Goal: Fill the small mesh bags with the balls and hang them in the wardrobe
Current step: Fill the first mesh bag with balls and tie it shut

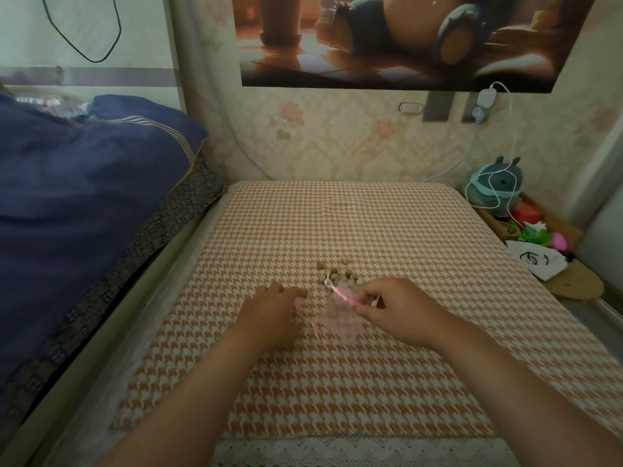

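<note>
- The pink mesh bag (340, 320) lies flat on the checked cloth (337, 224), between the two hands.
- The right hand (394, 310) has its thumb and fingers curled, pinching the bag's mouth by its pink drawstring.
- A pink ribbon (313, 326) trails from under the left hand (269, 311).
- The left hand lies palm down with bent fingers. Its fingertips are at one ball (304, 291), but whether they grip it cannot be told.
- The other brown balls (337, 273) sit in a loose heap just behind the bag.
- A blue quilt (84, 183) lies at the left.
- A plush toy (495, 187) sits at the right, and a poster (404, 38) hangs on the wall.
</note>
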Demonstrator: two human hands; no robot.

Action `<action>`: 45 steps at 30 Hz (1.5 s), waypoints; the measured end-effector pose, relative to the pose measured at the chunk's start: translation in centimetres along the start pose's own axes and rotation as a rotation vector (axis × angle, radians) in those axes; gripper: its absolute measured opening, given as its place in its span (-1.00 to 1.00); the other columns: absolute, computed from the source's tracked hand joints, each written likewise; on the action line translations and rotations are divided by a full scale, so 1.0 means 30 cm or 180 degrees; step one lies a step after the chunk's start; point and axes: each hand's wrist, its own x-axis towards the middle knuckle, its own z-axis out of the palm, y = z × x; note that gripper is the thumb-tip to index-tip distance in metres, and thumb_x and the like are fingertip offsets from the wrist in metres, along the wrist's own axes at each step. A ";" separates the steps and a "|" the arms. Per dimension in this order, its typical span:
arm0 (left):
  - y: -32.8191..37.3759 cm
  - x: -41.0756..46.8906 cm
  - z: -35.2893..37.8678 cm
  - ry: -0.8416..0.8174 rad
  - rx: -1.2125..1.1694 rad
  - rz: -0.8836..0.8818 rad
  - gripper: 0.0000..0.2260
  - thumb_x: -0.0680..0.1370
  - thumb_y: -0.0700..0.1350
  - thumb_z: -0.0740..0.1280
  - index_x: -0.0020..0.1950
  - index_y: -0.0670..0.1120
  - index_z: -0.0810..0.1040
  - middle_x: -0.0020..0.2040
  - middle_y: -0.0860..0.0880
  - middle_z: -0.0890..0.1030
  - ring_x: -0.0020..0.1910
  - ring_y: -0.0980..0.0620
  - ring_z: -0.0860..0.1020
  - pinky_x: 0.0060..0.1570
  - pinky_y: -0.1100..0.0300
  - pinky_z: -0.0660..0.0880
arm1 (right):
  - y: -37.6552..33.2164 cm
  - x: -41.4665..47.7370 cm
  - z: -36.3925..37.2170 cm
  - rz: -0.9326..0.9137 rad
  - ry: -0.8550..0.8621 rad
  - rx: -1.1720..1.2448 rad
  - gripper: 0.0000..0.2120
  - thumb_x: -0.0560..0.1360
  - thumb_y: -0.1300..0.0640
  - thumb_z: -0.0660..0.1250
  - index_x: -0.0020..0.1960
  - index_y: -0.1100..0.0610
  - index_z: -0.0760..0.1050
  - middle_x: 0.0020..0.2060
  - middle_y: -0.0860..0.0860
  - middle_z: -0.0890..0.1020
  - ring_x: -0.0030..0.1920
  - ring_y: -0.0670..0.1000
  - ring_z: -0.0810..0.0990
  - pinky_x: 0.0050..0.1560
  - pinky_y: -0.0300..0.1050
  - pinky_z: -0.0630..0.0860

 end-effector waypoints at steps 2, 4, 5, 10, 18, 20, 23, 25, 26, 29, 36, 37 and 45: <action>-0.015 0.032 0.005 0.0278 -0.0365 -0.0022 -0.56 0.54 -0.17 0.31 0.40 0.12 0.43 0.24 -0.02 0.48 0.21 -0.05 0.46 0.12 0.09 0.50 | 0.001 0.016 0.012 -0.0007 -0.0014 -0.0009 -0.84 0.58 -0.11 0.36 0.00 -0.06 0.66 -0.05 -0.20 0.64 -0.03 -0.14 0.60 0.08 -0.01 0.58; -0.034 0.062 0.001 0.0632 -0.0470 -0.0063 -0.61 0.53 -0.27 0.31 0.33 0.02 0.51 0.16 -0.05 0.52 0.14 -0.05 0.50 0.05 0.12 0.51 | 0.002 0.025 0.017 0.0017 -0.0002 0.0013 -0.84 0.59 -0.10 0.36 0.01 -0.05 0.65 -0.05 -0.19 0.64 -0.03 -0.11 0.60 0.08 0.01 0.58; -0.049 0.076 0.001 0.0798 -0.0447 -0.0123 -0.62 0.52 -0.29 0.31 0.31 -0.01 0.53 0.16 -0.06 0.54 0.14 -0.06 0.50 0.04 0.11 0.51 | 0.002 0.034 0.023 0.0036 0.0010 0.0036 -0.84 0.59 -0.09 0.36 0.02 -0.04 0.65 -0.06 -0.18 0.64 -0.05 -0.10 0.61 0.06 0.01 0.59; -0.114 0.108 0.001 0.0907 -0.0488 -0.0620 -0.63 0.56 -0.18 0.31 0.37 -0.02 0.48 0.27 -0.08 0.55 0.23 -0.09 0.49 0.19 0.05 0.48 | -0.008 0.074 0.051 0.0070 0.0053 0.0089 -0.87 0.61 -0.06 0.35 -0.01 -0.04 0.61 -0.12 -0.14 0.64 -0.19 -0.07 0.60 -0.15 -0.09 0.56; -0.034 0.013 -0.144 0.0904 -0.0993 0.0246 -0.47 0.50 -0.11 0.30 0.44 0.17 0.31 0.40 0.03 0.47 0.37 -0.03 0.40 0.35 -0.05 0.35 | -0.093 0.113 0.088 -0.0149 0.0002 -0.0092 -0.86 0.62 -0.04 0.32 0.02 -0.01 0.62 -0.05 -0.14 0.60 -0.06 -0.09 0.59 0.03 0.00 0.58; -0.002 -0.036 -0.164 0.0878 -0.1636 0.0628 -0.55 0.50 -0.14 0.30 0.34 0.22 0.37 0.34 0.10 0.49 0.30 0.06 0.45 0.23 0.00 0.46 | -0.115 0.117 0.098 -0.0238 0.0021 -0.0152 -0.86 0.62 -0.04 0.32 0.03 -0.03 0.63 -0.05 -0.16 0.61 -0.07 -0.12 0.60 0.02 0.00 0.59; 0.014 -0.088 -0.164 0.0717 -0.1638 0.0788 -0.81 0.56 0.00 0.30 0.16 0.21 0.47 0.17 0.18 0.56 0.10 0.16 0.53 0.05 0.11 0.52 | -0.148 0.124 0.113 -0.0414 -0.0027 -0.0126 -0.88 0.62 0.01 0.33 -0.01 -0.06 0.64 -0.15 -0.25 0.56 -0.10 -0.22 0.56 0.03 -0.05 0.54; -0.002 -0.099 -0.158 0.0666 -0.1382 0.0629 -0.91 0.57 0.07 0.30 0.01 0.12 0.57 -0.06 0.14 0.62 -0.09 0.14 0.57 -0.09 0.13 0.55 | -0.164 0.130 0.127 -0.0494 -0.0076 -0.0067 -0.88 0.61 -0.02 0.34 -0.03 -0.07 0.64 -0.12 -0.26 0.55 0.13 -0.17 0.57 0.17 -0.03 0.50; -0.013 -0.099 -0.154 0.0632 -0.1282 0.0527 -0.89 0.57 0.05 0.31 -0.06 0.08 0.61 -0.16 0.11 0.62 -0.17 0.11 0.57 -0.16 0.14 0.54 | -0.171 0.133 0.134 -0.0504 -0.0074 0.0010 -0.89 0.59 -0.05 0.34 0.00 -0.08 0.63 -0.06 -0.23 0.56 0.22 -0.12 0.55 0.20 -0.01 0.51; -0.047 -0.098 -0.142 0.0575 -0.1001 0.0285 -0.73 0.57 -0.02 0.32 -0.32 -0.04 0.54 -0.39 0.04 0.53 -0.38 0.04 0.49 -0.34 0.13 0.44 | -0.194 0.156 0.155 -0.0331 0.0229 0.0585 -0.94 0.57 0.02 0.32 0.03 -0.13 0.51 -0.01 -0.15 0.56 -0.04 -0.11 0.59 -0.03 -0.03 0.60; -0.082 -0.100 -0.154 0.0880 -0.1404 -0.0218 -0.55 0.65 0.10 0.16 -0.18 -0.13 0.69 -0.33 -0.09 0.66 -0.34 -0.06 0.62 -0.21 0.00 0.59 | -0.186 0.266 0.213 -0.0192 0.0025 -0.1179 -0.57 0.57 0.34 0.23 0.29 -0.06 0.59 0.22 0.00 0.59 0.17 0.09 0.61 0.10 0.04 0.56; -0.086 -0.097 -0.156 0.1007 -0.1488 -0.0308 -0.56 0.64 0.08 0.18 -0.22 -0.12 0.69 -0.35 -0.08 0.66 -0.35 -0.05 0.61 -0.23 0.01 0.59 | -0.181 0.279 0.225 -0.0155 -0.0099 -0.1429 -0.63 0.57 0.32 0.24 0.21 -0.04 0.63 0.14 0.04 0.61 0.10 0.13 0.63 0.02 0.02 0.57; -0.059 -0.104 -0.151 0.0916 -0.1935 -0.0327 -0.88 0.50 -0.12 0.33 -0.18 0.03 0.64 -0.24 0.06 0.65 -0.29 0.07 0.60 -0.26 0.09 0.62 | -0.162 0.306 0.264 -0.0011 0.0086 -0.1363 -0.85 0.57 0.21 0.27 -0.04 0.07 0.62 -0.09 0.04 0.63 -0.07 0.12 0.63 -0.22 -0.07 0.47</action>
